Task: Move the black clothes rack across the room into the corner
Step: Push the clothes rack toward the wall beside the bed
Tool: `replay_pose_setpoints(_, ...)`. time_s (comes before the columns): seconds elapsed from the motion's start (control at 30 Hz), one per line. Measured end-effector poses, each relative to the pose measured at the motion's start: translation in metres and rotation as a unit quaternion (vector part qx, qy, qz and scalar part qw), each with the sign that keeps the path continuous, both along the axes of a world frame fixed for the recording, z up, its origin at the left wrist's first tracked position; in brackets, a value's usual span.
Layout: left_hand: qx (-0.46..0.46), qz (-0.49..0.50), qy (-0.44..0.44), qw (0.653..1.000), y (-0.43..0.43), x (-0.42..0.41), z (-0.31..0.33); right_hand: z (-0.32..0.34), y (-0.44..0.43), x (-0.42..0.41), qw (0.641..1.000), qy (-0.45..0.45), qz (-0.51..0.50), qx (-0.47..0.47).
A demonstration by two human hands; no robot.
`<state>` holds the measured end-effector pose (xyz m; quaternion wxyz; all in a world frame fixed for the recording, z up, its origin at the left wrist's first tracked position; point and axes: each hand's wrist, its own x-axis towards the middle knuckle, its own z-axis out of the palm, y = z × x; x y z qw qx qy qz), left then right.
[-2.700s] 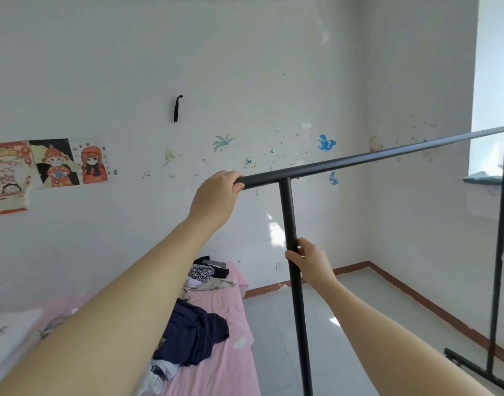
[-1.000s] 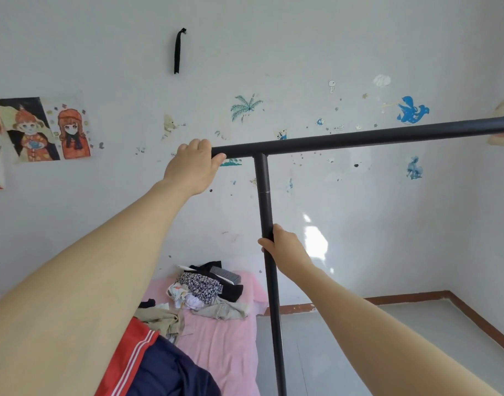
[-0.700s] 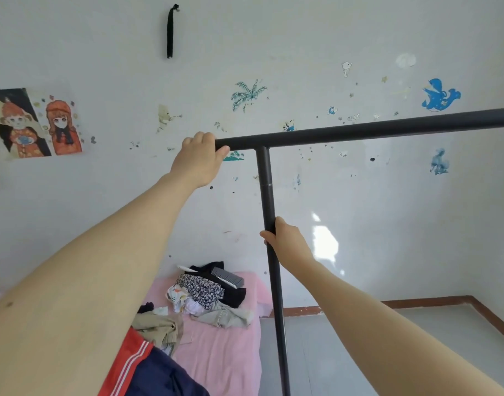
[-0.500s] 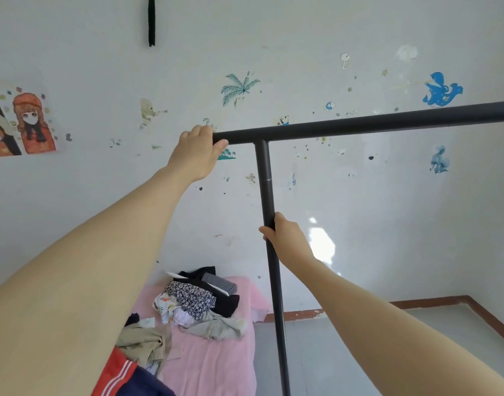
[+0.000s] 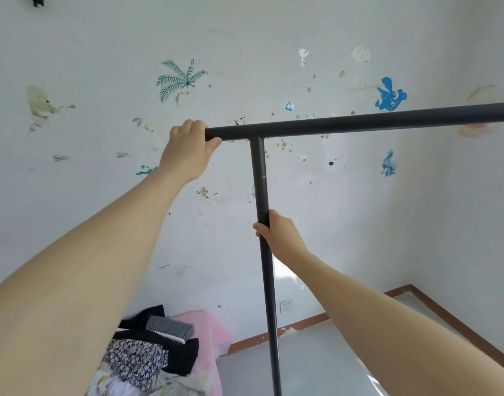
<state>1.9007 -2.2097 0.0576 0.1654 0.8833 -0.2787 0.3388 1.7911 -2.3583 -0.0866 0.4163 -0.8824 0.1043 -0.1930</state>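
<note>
The black clothes rack (image 5: 359, 122) fills the middle of the view: a horizontal top bar runs off the right edge, and one upright post (image 5: 266, 275) drops from it to the bottom edge. My left hand (image 5: 187, 151) is wrapped around the left end of the top bar. My right hand (image 5: 278, 232) grips the post about halfway down. The rack's base and its far upright are out of view.
A white wall with sea-creature and palm stickers (image 5: 182, 80) stands close behind the rack. A pink bed (image 5: 213, 330) with a pile of clothes (image 5: 153, 347) lies at lower left. Grey floor (image 5: 316, 364) with a brown skirting board (image 5: 433, 312) leads to the room corner at right.
The wall has come closer and the view has swung right and tilted up; the posters on the left have left the view. Both hands keep the same grip on the rack.
</note>
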Motion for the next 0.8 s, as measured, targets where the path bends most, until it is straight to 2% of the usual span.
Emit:
replay_pose_setpoints(0.23, 0.011, -0.016, -0.027, 0.999, -0.027, 0.082, 0.000, -0.002, -0.026, 0.073, 1.000, -0.002, -0.014, -0.006)
replay_pose_setpoints(0.57, 0.003, -0.036, -0.003, 0.999, -0.070, 0.177, 0.000, -0.002, -0.076, 0.170, 0.999, 0.012, 0.028, -0.018)
replay_pose_setpoints(0.8, 0.014, -0.046, 0.004, 0.999, -0.092, 0.234, 0.003, -0.004, -0.094, 0.220, 0.999, 0.010, 0.016, -0.035)
